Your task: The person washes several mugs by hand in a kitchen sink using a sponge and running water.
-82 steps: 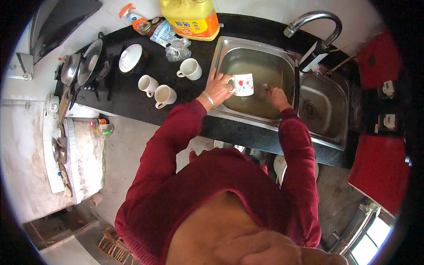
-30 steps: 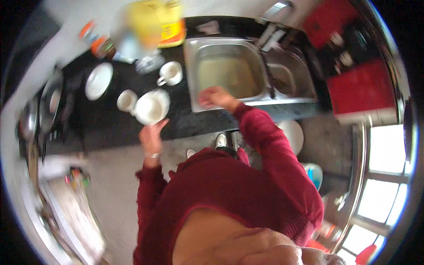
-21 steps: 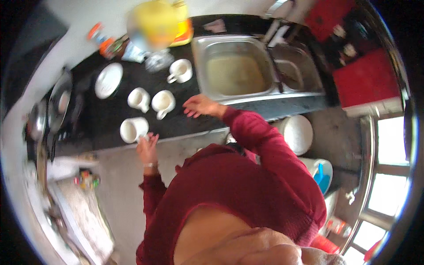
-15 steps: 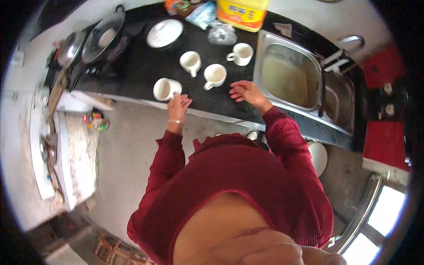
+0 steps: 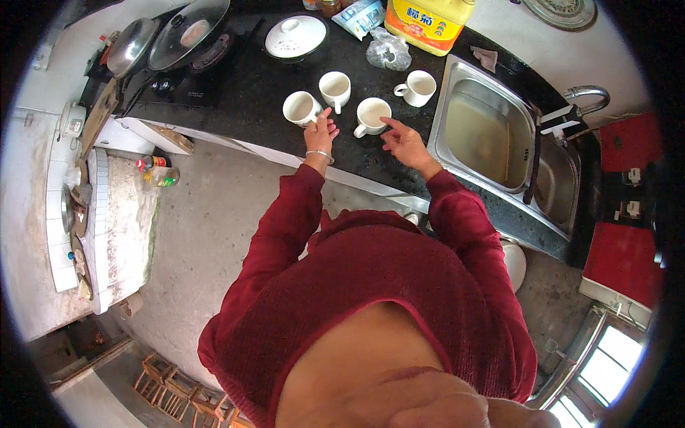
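Several white mugs stand upright on the black countertop. My left hand [image 5: 321,134] has its fingers closed on the handle of the leftmost mug [image 5: 297,108]. Just beyond it is another mug [image 5: 334,88], its handle toward me. My right hand [image 5: 405,145] holds nothing; the fingers are apart, and the index fingertip is at the right side of the middle mug [image 5: 370,118]. Whether it touches that mug I cannot tell. Farther right, close to the sink, stands one more mug [image 5: 419,86] with its handle to the left.
A steel double sink [image 5: 446,107] with cloudy water lies to the right. Behind the mugs are a lidded white pot [image 5: 295,37], a crumpled plastic bag [image 5: 389,51] and a yellow jug [image 5: 428,21]. Covered pans [image 5: 187,36] sit on the stove at left.
The leftmost mug has moved away from the counter's front edge, closer to the others, with my left hand at its handle. My right hand has come nearer the middle mug. The whole view has shifted.
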### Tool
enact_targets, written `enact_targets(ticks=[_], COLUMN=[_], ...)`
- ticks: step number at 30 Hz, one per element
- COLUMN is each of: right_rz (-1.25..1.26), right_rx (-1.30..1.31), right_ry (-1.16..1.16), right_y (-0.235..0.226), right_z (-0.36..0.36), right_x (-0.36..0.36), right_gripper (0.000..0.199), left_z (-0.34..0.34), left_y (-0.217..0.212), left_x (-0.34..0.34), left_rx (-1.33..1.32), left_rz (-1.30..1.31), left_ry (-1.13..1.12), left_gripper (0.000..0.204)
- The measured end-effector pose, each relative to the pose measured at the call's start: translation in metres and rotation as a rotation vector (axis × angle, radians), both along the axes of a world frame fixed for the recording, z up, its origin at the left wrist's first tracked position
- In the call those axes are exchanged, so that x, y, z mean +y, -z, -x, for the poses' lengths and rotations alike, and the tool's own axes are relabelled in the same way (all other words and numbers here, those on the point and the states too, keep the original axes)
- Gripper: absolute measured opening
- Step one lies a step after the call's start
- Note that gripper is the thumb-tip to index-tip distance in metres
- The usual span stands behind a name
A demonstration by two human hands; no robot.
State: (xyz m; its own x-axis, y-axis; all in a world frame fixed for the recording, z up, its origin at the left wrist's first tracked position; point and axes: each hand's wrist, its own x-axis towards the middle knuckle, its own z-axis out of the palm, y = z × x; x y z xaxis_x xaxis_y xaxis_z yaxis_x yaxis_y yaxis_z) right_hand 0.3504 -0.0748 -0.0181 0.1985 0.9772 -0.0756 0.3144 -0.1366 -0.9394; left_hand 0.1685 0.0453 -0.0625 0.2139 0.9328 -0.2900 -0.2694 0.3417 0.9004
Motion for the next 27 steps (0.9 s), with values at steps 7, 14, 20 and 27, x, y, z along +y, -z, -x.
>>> enact_targets(ticks=[7,14,20,27], right_rz=[-0.208,-0.217,-0.186,0.167], right_rx=[-0.241,-0.314,-0.14,0.466], right_ry=[0.028,0.065,0.244,0.187], right_y=[0.02,0.019,0.015,0.021], right_z=[0.004,0.0,0.002,0.015], right_x=[0.016,0.031,0.037,0.015], right_gripper=[0.033,0.033,0.038,0.041], left_z=[-0.013,-0.014,-0.016,-0.013], left_y=[0.012,0.015,0.007,-0.001], left_x=[0.007,0.007,0.009,0.014], left_rx=[-0.004,0.056,0.058,0.041], left_rz=[0.014,0.052,0.136,0.177], left_ry=[0.013,0.052,0.11,0.191], left_gripper=[0.033,0.032,0.035,0.034])
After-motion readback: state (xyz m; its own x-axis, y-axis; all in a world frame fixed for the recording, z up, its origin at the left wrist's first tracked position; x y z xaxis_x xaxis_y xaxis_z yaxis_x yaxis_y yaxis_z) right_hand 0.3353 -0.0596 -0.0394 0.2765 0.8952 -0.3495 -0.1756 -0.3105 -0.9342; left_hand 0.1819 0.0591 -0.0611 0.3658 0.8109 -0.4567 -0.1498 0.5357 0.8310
